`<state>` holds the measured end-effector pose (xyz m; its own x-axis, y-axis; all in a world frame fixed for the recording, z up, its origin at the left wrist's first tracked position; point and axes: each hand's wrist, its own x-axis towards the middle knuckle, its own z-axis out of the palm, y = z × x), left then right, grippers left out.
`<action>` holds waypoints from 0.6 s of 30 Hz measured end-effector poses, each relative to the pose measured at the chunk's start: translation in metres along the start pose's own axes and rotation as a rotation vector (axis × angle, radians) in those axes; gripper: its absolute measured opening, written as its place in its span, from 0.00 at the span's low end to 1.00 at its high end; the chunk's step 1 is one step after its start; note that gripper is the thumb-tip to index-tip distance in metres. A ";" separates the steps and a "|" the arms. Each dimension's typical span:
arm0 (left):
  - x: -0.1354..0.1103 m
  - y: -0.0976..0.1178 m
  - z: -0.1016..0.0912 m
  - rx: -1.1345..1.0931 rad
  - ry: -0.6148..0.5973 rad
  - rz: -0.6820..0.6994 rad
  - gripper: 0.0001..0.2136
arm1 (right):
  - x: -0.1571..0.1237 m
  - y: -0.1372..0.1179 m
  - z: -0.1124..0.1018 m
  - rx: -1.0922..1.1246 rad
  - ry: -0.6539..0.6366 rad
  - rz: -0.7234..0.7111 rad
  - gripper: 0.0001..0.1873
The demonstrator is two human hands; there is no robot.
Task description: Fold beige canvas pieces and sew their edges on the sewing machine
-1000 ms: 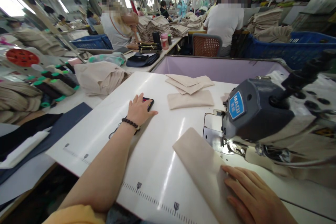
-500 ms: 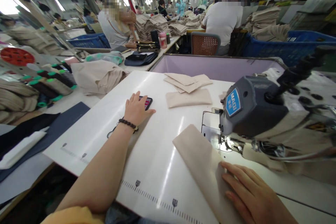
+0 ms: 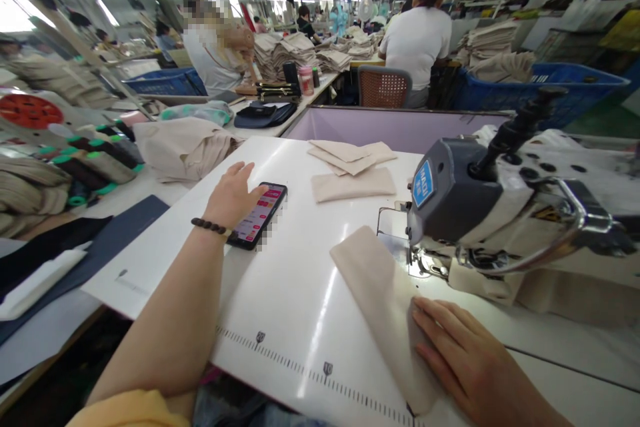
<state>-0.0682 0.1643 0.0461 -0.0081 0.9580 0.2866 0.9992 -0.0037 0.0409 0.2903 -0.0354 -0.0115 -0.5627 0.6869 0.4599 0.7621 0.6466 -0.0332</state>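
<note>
My left hand (image 3: 233,197), with a beaded bracelet at the wrist, is over the left edge of a smartphone (image 3: 257,220) lying lit on the white table. Its fingers are spread and the thumb reaches over the screen. My right hand (image 3: 460,347) lies flat with outstretched fingers on the lower right side of a folded beige fabric piece (image 3: 375,300). The upper end of that piece lies just left of the sewing machine's (image 3: 450,193) needle area. Farther back on the table rest several more folded beige pieces (image 3: 353,185).
Printed ruler marks (image 3: 327,373) run along the table's front edge. Behind the table is a lilac-walled bin (image 3: 380,130). Thread cones (image 3: 100,163) and a beige fabric heap (image 3: 183,147) are at left. Co-workers sit beyond, near a blue crate (image 3: 575,83).
My left hand has moved left, uncovering more of the phone's screen. My right hand stays on the fabric. The whole view has shifted slightly.
</note>
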 end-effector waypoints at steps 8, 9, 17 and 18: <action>0.003 -0.011 -0.001 -0.097 -0.026 -0.037 0.21 | 0.002 -0.005 0.013 -0.118 0.027 0.104 0.19; 0.002 -0.013 0.001 -0.103 -0.027 -0.045 0.21 | 0.003 -0.005 0.014 -0.113 0.028 0.102 0.19; -0.016 -0.035 0.021 -0.177 -0.083 -0.159 0.20 | -0.003 0.006 0.015 -0.032 0.036 0.044 0.16; -0.017 -0.036 0.022 -0.192 -0.100 -0.164 0.20 | -0.003 0.007 0.015 -0.023 0.043 0.032 0.16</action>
<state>-0.1033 0.1544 0.0184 -0.1562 0.9737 0.1657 0.9587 0.1091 0.2627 0.2923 -0.0277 -0.0266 -0.5242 0.6920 0.4963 0.7869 0.6164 -0.0284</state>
